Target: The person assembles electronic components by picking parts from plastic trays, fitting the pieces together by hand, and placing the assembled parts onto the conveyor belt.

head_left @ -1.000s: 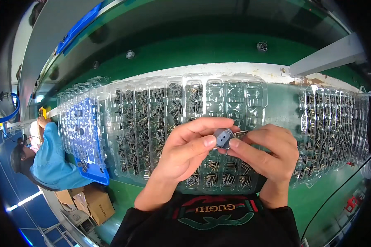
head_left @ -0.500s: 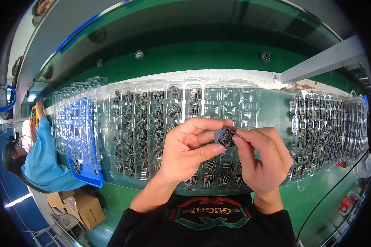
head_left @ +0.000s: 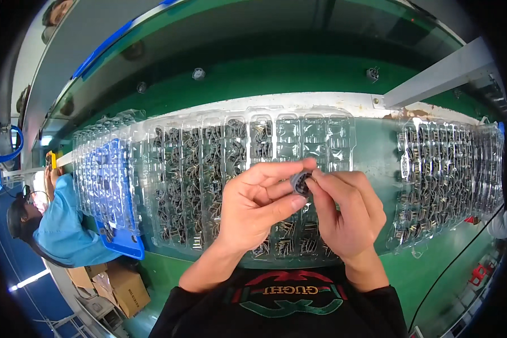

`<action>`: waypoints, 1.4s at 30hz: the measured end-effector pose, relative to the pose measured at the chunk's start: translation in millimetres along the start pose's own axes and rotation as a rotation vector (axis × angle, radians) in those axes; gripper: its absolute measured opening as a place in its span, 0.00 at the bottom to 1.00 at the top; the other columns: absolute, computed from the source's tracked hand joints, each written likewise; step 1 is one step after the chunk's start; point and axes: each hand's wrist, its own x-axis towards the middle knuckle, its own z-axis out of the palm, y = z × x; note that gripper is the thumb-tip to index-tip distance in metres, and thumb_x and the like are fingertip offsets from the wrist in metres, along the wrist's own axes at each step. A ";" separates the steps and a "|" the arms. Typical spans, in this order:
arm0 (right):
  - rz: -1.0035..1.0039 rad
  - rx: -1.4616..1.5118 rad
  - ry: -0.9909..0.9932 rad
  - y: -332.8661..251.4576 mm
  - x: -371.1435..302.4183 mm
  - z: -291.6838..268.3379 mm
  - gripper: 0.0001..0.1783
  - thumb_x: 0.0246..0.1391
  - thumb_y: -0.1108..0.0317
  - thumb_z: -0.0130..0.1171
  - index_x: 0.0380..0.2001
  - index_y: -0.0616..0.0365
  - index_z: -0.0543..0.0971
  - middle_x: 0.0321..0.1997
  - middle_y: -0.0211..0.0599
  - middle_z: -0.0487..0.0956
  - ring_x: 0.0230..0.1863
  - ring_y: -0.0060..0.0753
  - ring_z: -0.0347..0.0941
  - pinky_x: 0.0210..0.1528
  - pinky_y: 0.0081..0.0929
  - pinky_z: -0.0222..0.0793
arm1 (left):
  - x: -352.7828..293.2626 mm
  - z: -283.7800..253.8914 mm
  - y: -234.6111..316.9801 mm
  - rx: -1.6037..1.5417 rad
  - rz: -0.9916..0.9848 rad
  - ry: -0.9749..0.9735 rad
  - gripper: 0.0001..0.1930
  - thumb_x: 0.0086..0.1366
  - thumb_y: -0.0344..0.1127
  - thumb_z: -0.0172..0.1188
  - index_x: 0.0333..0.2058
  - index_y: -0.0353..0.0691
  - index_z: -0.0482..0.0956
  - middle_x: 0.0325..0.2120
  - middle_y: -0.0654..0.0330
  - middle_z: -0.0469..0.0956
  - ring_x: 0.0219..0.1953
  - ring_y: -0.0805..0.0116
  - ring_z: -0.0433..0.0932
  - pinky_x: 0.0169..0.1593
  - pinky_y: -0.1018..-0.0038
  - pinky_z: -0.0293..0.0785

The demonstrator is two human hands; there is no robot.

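Small dark round part [head_left: 301, 183] sits pinched between both hands above the middle clear tray [head_left: 321, 135]. Going left to right: a person in blue [head_left: 62, 231] works at the tabletop's [head_left: 298, 73] left edge, beside a blue tray [head_left: 115, 186]; the left hand [head_left: 259, 205] has its grip closed on the part with thumb and forefinger; the right hand [head_left: 346, 211] pinches it likewise; another filled clear tray [head_left: 450, 180] lies toward the right edge.

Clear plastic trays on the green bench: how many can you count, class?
3. One on the left over a blue carrier, one in the middle behind the hands, one on the right. Stacked trays may hide beneath.
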 end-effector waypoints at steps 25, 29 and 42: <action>-0.033 0.299 -0.940 25.4 -22.2 -16.9 0.09 0.49 0.64 0.67 0.23 0.52 0.76 0.30 0.29 0.67 0.38 0.32 0.66 0.41 0.30 0.64 | 189.1 -48.9 37.0 1.559 0.085 0.020 0.12 0.54 0.33 0.69 0.37 0.34 0.86 0.30 0.52 0.85 0.34 0.67 0.83 0.40 0.74 0.76; 0.104 0.452 -0.829 22.6 -23.6 -15.3 0.09 0.54 0.63 0.65 0.28 0.54 0.75 0.33 0.29 0.70 0.37 0.34 0.71 0.35 0.30 0.69 | 193.0 -59.2 48.4 1.680 0.200 0.063 0.17 0.55 0.40 0.67 0.41 0.37 0.85 0.35 0.49 0.82 0.40 0.62 0.81 0.45 0.71 0.75; 0.395 0.825 -0.446 27.7 -13.6 -12.9 0.17 0.50 0.83 0.61 0.46 0.61 0.79 0.42 0.37 0.77 0.38 0.30 0.79 0.35 0.23 0.78 | 151.4 -72.2 67.8 1.510 0.280 0.178 0.17 0.51 0.31 0.72 0.41 0.35 0.83 0.31 0.57 0.80 0.30 0.71 0.80 0.38 0.75 0.76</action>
